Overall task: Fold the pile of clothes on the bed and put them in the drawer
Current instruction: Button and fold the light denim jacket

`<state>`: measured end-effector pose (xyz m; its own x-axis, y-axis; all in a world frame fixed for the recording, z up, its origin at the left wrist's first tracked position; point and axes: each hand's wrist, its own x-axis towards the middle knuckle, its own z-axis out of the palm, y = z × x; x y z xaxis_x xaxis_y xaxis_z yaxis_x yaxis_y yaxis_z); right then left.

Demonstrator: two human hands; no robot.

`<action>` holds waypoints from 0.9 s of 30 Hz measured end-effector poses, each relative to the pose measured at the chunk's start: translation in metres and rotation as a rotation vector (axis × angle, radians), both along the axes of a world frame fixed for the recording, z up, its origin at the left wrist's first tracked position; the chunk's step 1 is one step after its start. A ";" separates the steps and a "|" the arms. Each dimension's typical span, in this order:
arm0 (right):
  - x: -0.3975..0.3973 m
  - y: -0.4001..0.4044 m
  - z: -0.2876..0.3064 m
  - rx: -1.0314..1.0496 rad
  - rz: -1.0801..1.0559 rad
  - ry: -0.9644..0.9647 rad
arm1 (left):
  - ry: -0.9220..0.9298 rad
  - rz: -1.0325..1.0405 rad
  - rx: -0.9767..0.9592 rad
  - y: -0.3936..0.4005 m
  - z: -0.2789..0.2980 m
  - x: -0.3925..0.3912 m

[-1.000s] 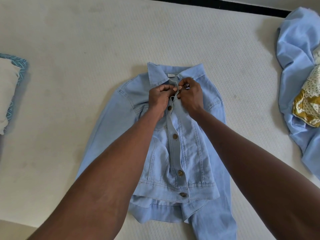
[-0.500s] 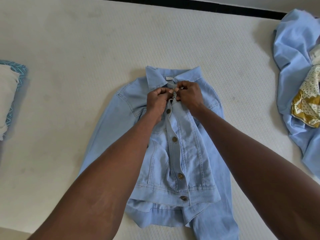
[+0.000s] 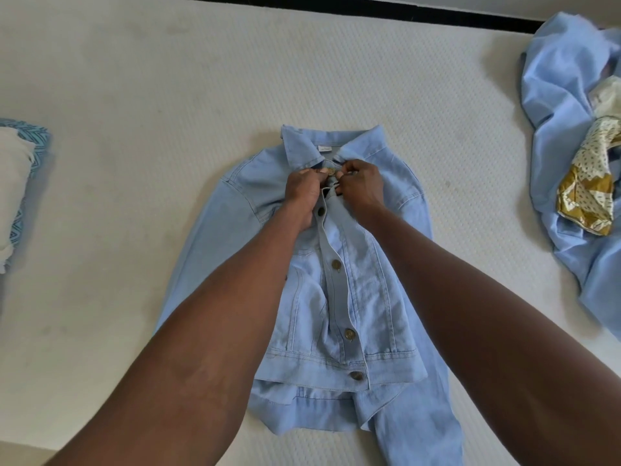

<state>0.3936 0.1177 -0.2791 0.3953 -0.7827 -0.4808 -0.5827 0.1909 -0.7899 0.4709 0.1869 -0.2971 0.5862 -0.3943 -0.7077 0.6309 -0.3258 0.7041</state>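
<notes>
Far out to the left of the left hand (image 3: 304, 191), at the edge of the view, lies a white folded cloth (image 3: 11, 183) on a blue patterned one (image 3: 37, 139); both are cut off by the frame, so what garments they are I cannot say. They look set aside on the mattress (image 3: 151, 95), perhaps as pieces already folded.

The left hand itself has its fingers curled tight, pinching the left side of the placket just under the collar of the light blue denim jacket (image 3: 366, 290). Between the two hands sits the top button (image 3: 331, 171), brass-coloured and showing. The right hand (image 3: 361, 190) is likewise bunched, pinching the opposite edge of the placket. My guess is that the two are pulling the edges together to fasten that button, so the front stays closed and flat for folding. The buttons below the hands look done up. The jacket lies face up, collar away from the person, sleeves trailing down past both forearms; the forearms hide much of its sides, and the fingertips hide the buttonhole.

Well off to the right of the right hand waits the pile: a crumpled pale blue garment (image 3: 564, 105) with a gold and cream patterned cloth (image 3: 586, 190) on it, partly cut off. No drawer is in view.
</notes>
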 end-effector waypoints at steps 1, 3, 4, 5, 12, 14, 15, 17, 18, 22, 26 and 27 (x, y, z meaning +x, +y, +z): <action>-0.006 0.001 0.005 0.041 0.005 -0.048 | -0.037 -0.005 0.010 -0.001 0.001 0.000; -0.026 0.006 0.014 0.037 0.016 -0.077 | -0.210 -0.070 0.092 0.001 0.003 -0.007; -0.035 0.009 0.017 -0.031 0.006 -0.062 | -0.332 -0.102 0.138 0.005 0.004 -0.011; -0.046 0.014 0.019 -0.133 -0.021 -0.015 | -0.475 -0.135 0.154 0.011 0.006 -0.018; -0.158 0.108 0.010 -0.369 0.011 0.327 | -1.314 -0.850 0.225 0.093 0.010 -0.082; -0.181 0.138 -0.003 -0.412 0.094 0.496 | -1.328 -1.054 0.314 0.113 0.010 -0.094; -0.188 0.149 -0.008 -0.415 0.078 0.533 | -1.307 -1.102 0.347 0.121 0.009 -0.097; -0.195 0.165 -0.004 -0.368 -0.036 0.505 | -1.212 -1.095 0.349 0.136 0.012 -0.101; -0.196 0.171 0.000 -0.341 -0.085 0.471 | -1.166 -1.067 0.338 0.139 0.017 -0.103; -0.196 0.207 0.024 -0.378 0.304 0.290 | -1.181 -1.062 0.415 0.156 0.035 -0.104; -0.183 0.226 0.043 -0.229 0.783 0.162 | -1.155 -0.859 0.660 0.172 0.045 -0.099; -0.180 0.225 0.048 -0.224 0.812 0.120 | -1.121 -0.817 0.683 0.174 0.047 -0.099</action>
<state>0.2140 0.3423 -0.2306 0.8317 -0.3602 -0.4225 -0.5534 -0.4762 -0.6833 0.3716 0.3608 -0.2497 0.7151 -0.6566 -0.2399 -0.6052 -0.7532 0.2576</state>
